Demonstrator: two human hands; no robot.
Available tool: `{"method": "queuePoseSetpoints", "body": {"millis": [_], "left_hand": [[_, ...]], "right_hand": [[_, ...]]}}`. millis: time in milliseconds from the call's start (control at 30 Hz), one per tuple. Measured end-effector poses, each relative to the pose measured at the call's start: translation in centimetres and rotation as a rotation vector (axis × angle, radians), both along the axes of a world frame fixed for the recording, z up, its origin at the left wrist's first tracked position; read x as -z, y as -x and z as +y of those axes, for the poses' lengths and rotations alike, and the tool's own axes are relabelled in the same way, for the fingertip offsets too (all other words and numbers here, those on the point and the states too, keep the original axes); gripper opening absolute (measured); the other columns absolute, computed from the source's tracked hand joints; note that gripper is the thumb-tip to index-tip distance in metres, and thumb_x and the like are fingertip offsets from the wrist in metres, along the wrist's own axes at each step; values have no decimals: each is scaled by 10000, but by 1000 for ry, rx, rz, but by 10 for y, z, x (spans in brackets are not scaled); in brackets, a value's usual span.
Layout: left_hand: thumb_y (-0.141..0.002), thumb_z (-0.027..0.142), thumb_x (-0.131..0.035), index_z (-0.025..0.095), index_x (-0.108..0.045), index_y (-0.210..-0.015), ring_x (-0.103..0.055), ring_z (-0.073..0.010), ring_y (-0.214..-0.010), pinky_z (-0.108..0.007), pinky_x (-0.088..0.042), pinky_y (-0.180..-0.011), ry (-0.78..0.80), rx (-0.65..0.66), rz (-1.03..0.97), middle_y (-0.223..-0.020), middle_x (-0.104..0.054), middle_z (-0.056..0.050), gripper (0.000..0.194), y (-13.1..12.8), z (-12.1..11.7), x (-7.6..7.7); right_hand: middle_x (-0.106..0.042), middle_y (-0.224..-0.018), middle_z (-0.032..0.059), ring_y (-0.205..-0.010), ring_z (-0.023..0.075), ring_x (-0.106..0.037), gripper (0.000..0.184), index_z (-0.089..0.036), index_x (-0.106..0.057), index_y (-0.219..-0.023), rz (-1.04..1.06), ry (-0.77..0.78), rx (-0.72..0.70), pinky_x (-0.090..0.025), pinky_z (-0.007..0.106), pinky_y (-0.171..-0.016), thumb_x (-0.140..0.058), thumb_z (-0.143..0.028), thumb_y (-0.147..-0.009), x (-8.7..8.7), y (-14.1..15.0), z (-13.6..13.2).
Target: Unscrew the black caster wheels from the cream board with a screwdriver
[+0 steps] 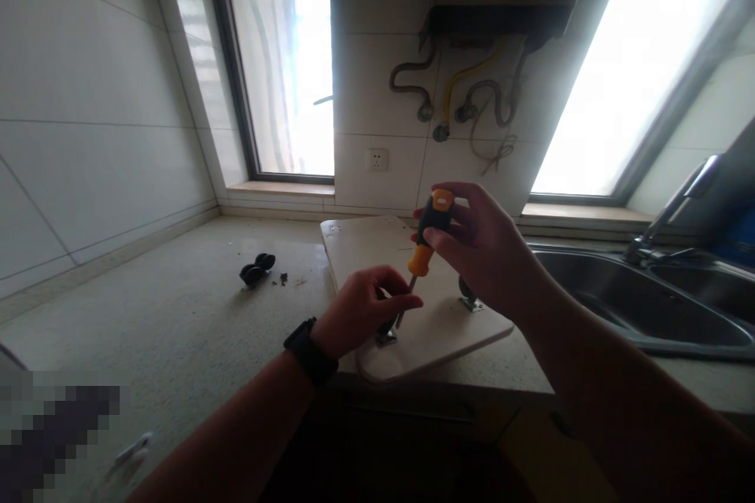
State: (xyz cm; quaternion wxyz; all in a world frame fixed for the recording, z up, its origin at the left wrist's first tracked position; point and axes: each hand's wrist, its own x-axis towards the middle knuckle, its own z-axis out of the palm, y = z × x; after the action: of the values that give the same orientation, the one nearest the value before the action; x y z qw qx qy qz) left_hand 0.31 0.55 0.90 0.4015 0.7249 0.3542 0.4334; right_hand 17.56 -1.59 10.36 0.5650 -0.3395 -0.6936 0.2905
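My right hand point(477, 244) is wrapped round the orange and black handle of a screwdriver point(433, 224), which points down and slightly left. With thumb and forefinger, my left hand point(369, 302) pinches the screwdriver's metal shaft low down; a dark watch is on that wrist. The tip is close to the metal plate of a caster point(386, 336) partly hidden by the left fingers. That caster is at the near edge of a white board point(436, 338) lying on the counter. A second caster point(470, 302) is on the board, partly behind my right hand.
Two loose black casters point(257, 270) and a few small screws point(284, 279) lie on the speckled counter point(194, 314) left of the board. A steel sink point(613, 291) with a tap point(672, 208) is at the right. Pipes and a wall socket point(377, 160) are behind.
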Motion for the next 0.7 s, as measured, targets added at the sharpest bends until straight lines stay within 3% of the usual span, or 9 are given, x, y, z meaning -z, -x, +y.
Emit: {"method": "queuePoseSetpoints", "body": {"millis": [233, 467, 700], "left_hand": [[-916, 477, -661, 173, -716, -1038, -598, -141, -727, -278, -467, -637, -20, 124, 158, -937, -714, -59, 332, 15, -3, -17], [-925, 363, -682, 209, -749, -1002, -611, -205, -969, -351, -465, -878, -364, 125, 427, -978, -692, -60, 185, 26, -7, -31], [-935, 318, -649, 244, -747, -1059, -580, -249, -1051, -404, -453, -937, -521, 134, 681, -1066, -695, -55, 175, 22, -12, -29]], "right_hand": [[-721, -1029, 38, -848, 215, -752, 425, -260, -511, -1155, 73, -3, 92, -626, 430, -822, -709, -208, -782, 2, -15, -1], [-714, -1035, 32, -828, 221, -749, 434, -277, -520, -1157, 90, 8, 137, -626, 456, -822, -734, -251, -780, 11, -31, -1], [-715, -1005, 37, -820, 223, -743, 428, -269, -546, -1131, 158, 0, 199, -629, 459, -810, -755, -232, -760, 14, -50, 0]]}}
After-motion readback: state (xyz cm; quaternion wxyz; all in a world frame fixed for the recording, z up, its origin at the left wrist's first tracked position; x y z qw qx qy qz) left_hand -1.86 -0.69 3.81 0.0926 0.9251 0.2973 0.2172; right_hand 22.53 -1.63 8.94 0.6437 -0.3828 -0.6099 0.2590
